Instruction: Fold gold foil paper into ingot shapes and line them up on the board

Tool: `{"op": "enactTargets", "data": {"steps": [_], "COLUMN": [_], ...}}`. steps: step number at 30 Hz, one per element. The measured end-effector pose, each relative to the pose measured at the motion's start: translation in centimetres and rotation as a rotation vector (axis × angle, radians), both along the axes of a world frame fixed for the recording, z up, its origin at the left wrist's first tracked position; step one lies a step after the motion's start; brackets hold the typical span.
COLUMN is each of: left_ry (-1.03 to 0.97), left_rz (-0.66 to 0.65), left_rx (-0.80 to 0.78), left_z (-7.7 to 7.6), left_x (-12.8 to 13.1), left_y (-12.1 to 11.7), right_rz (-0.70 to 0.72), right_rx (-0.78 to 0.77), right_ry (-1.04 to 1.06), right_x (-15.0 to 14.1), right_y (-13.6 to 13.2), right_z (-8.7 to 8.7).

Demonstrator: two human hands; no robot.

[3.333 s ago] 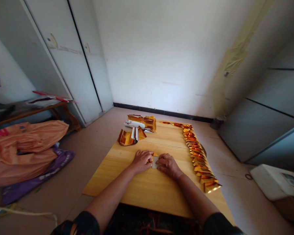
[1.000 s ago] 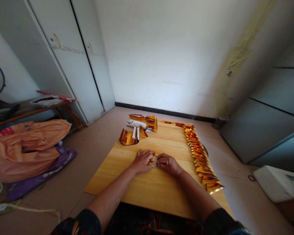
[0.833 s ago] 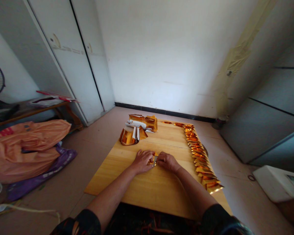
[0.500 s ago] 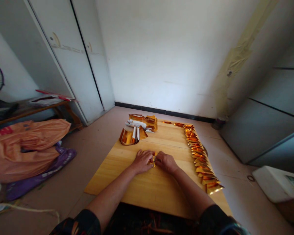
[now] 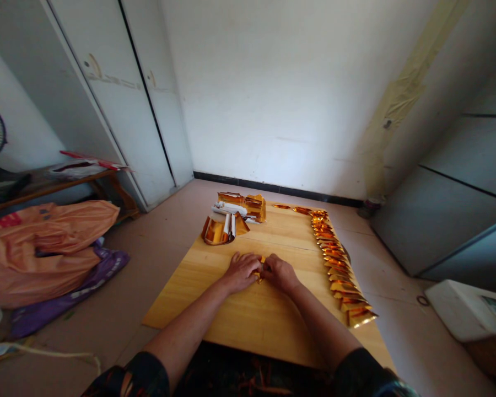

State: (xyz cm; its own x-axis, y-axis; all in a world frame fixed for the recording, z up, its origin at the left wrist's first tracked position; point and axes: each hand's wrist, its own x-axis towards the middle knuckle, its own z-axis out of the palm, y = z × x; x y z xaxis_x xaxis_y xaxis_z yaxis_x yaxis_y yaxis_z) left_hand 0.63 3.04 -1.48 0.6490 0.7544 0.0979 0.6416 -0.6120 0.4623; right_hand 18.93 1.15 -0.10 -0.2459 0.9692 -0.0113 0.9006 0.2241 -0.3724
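Note:
My left hand (image 5: 243,272) and my right hand (image 5: 280,273) meet over the middle of the wooden board (image 5: 231,320). Between their fingertips is a small piece of gold foil paper (image 5: 259,277), mostly covered by the fingers; both hands are closed on it. Along the board's right side runs a row of folded gold foil pieces (image 5: 334,264), overlapping one another. At the far left of the board lie a curled stack of gold foil sheets (image 5: 217,231) and, behind it, a bundle of foil sheets (image 5: 254,207) with a white roll or wrapper (image 5: 230,209).
To the left are an orange cloth or bag (image 5: 49,248), a purple bag (image 5: 72,292) and a low wooden bench (image 5: 119,193). A grey cabinet (image 5: 119,99) stands behind them. On the right floor sits a white box (image 5: 465,309) near another grey cabinet (image 5: 458,193).
My right hand has moved left towards my left hand, folding the paper's right side over. Its pale underside no longer shows. My left hand has stayed in nearly the same place.

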Motion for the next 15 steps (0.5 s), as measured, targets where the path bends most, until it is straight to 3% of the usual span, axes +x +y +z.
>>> {"op": "enactTargets", "data": {"steps": [6, 15], "left_ry": [0.023, 0.034], "left_rz": [-0.020, -0.031], "left_rx": [0.016, 0.005], "left_z": [0.1, 0.6], "left_x": [0.0, 0.1], "left_y": [0.0, -0.1], "right_rz": [-0.079, -0.054], "right_rx": [-0.010, -0.033], "right_ry": [0.078, 0.169], "right_x": [0.1, 1.0], "right_y": [0.6, 1.3], "right_z": [-1.1, -0.4]}}
